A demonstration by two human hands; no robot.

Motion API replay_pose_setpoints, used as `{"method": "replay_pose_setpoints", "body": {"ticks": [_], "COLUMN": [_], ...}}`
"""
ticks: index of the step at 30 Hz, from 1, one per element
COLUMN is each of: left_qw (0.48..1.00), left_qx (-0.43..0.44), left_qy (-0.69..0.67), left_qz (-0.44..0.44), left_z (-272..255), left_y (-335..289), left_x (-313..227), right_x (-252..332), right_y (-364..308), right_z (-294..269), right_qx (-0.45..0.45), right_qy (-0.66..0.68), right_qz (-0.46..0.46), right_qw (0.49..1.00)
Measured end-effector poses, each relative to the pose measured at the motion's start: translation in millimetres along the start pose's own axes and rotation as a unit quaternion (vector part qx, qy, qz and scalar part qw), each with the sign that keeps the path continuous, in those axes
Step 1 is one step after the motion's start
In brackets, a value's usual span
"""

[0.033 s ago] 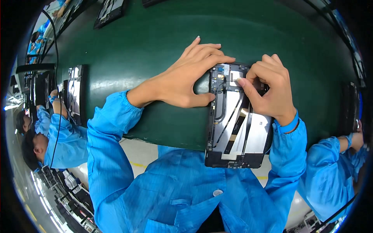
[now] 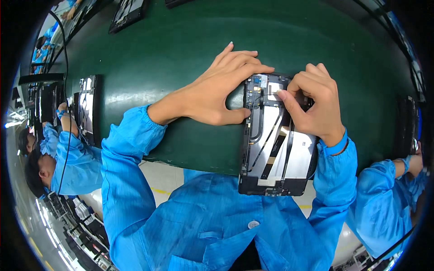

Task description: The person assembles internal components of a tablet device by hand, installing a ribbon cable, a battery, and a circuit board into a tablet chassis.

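Green tabletop with an opened device framed by two hands

Across the middle and top of the frame, a dark green tabletop is spread, its near edge running below the centre; beneath it, a pale floor marked with yellow lines is seen.

By the left hand, at the centre of the frame, a wide spread is made: the thumb is set well apart from the index finger, and nothing is gripped in the palm. The thumb tip is rested on the device's left edge and the index fingertip is laid at its top edge, so that the upper left corner is bracketed. The other fingers are stretched out above the tabletop.

By the right hand, right of centre, a half-closed shape is made, with the fingers curled. Its thumb tip is placed at a pale rectangular part near the device's upper end; whether anything is pinched cannot be told, as the view is blocked by the hand itself.

The device is positioned right of centre, lengthwise up the frame, between the two hands and mostly below them. Its silvery interior is crossed by dark strips, and its lower end is seen past the tabletop's near edge. Similar devices are placed at the upper left and far left.
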State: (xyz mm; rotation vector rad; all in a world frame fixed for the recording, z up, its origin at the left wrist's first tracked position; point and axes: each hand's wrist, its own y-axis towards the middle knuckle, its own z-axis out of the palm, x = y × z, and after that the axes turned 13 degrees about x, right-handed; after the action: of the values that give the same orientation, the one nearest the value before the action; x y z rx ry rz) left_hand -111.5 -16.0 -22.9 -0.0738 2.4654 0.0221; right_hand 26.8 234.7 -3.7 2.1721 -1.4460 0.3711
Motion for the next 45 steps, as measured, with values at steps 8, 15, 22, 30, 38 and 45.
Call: {"method": "replay_pose_setpoints", "body": {"ticks": [8,15,22,30,38,45], "left_qw": [0.999,0.999,0.999,1.0,1.0,1.0], "left_qx": [0.003,0.005,0.004,0.012,0.009,0.007], "left_qy": [-0.001,-0.012,-0.013,-0.006,-0.011,-0.019], "left_qz": [-0.047,-0.035,-0.03,-0.027,-0.022,-0.011], "left_z": [6.8,9.7,11.2,9.9,11.7,12.0], "left_y": [3.4,2.8,2.3,2.2,2.0,1.0], "left_x": [-18.3,-16.3,-16.2,-16.6,-16.0,-14.7], "right_x": [-5.1,-4.1,-3.3,-4.8,-4.6,-1.7], "right_y": [-1.8,-3.7,-5.8,-9.0,-9.8,-9.7], "right_z": [4.8,8.5,5.4,6.4,8.8,7.0], "right_qx": [-0.058,-0.079,-0.067,-0.078,-0.076,-0.056], "right_qy": [-0.03,-0.036,-0.022,-0.039,-0.027,-0.034], "right_qz": [0.007,0.025,0.009,0.02,0.033,0.028], "right_qw": [0.998,0.996,0.997,0.996,0.996,0.997]}}
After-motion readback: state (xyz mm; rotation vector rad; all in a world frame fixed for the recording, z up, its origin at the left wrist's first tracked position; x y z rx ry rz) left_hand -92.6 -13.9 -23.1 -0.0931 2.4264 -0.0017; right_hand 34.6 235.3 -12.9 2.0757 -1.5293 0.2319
